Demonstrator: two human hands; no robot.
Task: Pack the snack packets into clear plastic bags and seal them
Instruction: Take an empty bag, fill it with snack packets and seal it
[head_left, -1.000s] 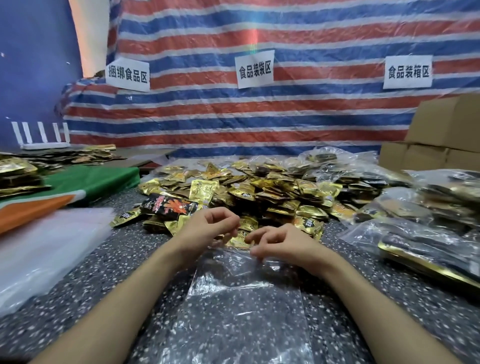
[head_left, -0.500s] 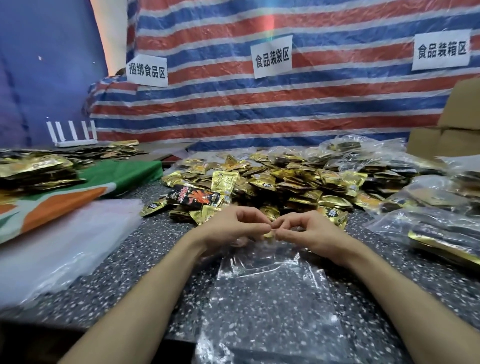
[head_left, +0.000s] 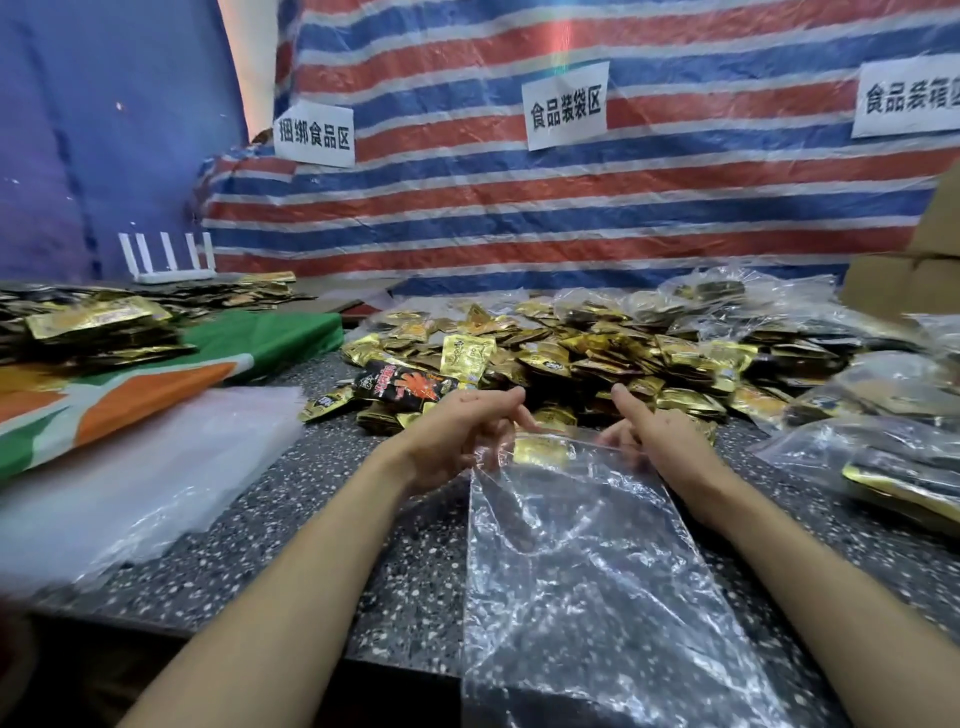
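A clear plastic bag (head_left: 587, 561) lies flat on the speckled table and hangs over its near edge. My left hand (head_left: 457, 431) pinches the left side of the bag's mouth. My right hand (head_left: 654, 436) holds the right side, with its index finger pointing away from me. The mouth is pulled wide between them, and gold packets show through the film there. A big heap of gold snack packets (head_left: 571, 358) lies just beyond the hands. A black and red packet (head_left: 402, 387) sits at the heap's left edge.
A stack of empty clear bags (head_left: 135, 478) lies at the left, over a green, orange and white sheet (head_left: 156, 374). Filled clear bags (head_left: 883, 457) pile up at the right. Cardboard boxes (head_left: 904, 283) stand at the back right. More gold packets (head_left: 88, 325) lie at the far left.
My hands were close together at the middle of the bag's mouth. They have moved apart to its two sides, and the mouth has spread wide.
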